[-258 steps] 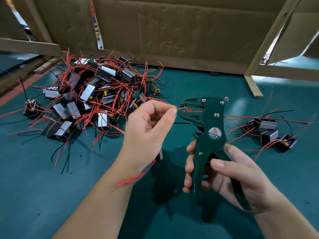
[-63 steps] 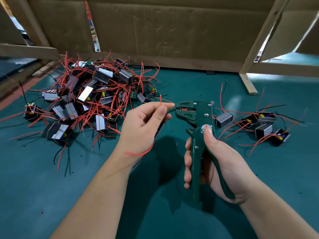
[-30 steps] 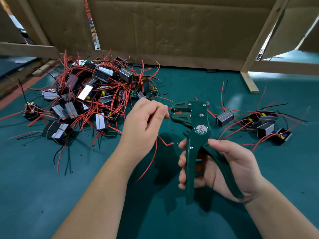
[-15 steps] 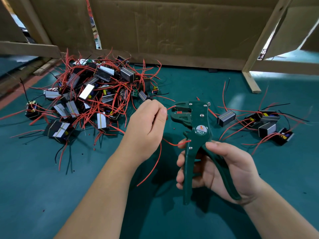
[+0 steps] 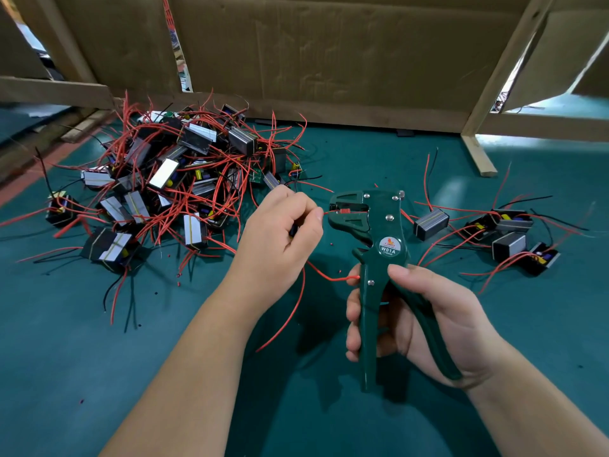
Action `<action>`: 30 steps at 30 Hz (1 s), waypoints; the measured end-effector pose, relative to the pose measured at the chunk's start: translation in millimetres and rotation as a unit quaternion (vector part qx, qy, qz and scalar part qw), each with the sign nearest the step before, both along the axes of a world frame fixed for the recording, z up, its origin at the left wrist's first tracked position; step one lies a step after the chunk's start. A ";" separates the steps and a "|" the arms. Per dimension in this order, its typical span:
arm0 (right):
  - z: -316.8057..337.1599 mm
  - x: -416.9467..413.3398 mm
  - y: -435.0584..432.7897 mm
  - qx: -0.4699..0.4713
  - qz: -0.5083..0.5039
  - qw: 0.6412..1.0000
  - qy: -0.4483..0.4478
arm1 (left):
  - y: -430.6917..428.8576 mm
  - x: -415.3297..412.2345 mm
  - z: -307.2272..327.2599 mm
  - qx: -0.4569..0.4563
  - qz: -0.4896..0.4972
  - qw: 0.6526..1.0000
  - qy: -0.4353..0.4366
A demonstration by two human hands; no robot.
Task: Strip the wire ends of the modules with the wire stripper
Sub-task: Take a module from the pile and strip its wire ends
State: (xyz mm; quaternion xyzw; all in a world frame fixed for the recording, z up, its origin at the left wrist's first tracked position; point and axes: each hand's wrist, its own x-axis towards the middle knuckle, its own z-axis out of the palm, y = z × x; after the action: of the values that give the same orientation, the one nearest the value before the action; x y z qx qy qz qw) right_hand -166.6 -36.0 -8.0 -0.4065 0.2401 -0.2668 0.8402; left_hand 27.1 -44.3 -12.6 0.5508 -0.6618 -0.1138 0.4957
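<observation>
While right hand (image 5: 438,324) grips stripper (image 5: 379,225), left hand (image 5: 280,235) pinches wire (image 5: 326,212).

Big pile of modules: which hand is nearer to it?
Left. The left hand sits just right of the pile of modules; the right hand, gripping the wire stripper, is farther right.

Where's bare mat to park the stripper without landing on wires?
Widest bare mat: near-left, between the big module pile and the left forearm. Also far centre, bordered by that pile, the cardboard wall and the small module group. Crowded: both groups, red wires sprawling outward.
</observation>
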 end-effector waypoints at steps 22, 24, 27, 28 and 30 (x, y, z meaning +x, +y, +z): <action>1.6 -1.0 0.2 -0.006 -0.003 1.000 0.008 | -1.3 1.0 -1.2 0.000 -0.022 0.999 0.023; 1.1 -1.2 -0.4 -0.004 0.005 1.000 0.001 | -1.3 0.2 -1.0 0.000 -0.025 0.999 0.026; 1.2 -1.3 0.0 -0.010 0.003 1.000 0.004 | -1.2 -0.5 -0.3 0.003 -0.022 0.999 0.026; 1.6 -1.0 0.3 -0.012 -0.001 1.000 0.008 | -1.1 -0.6 0.0 0.003 -0.021 0.999 0.025; 2.3 -0.4 1.1 -0.016 -0.009 1.000 0.019 | -0.4 -0.8 0.9 0.004 -0.020 0.999 0.026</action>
State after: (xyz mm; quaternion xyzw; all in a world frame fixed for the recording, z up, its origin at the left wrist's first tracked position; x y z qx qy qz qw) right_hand -167.0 -34.8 -5.7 -0.4231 0.2553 -0.2701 0.8263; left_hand 26.3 -44.7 -11.7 0.5359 -0.6592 -0.1408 0.5083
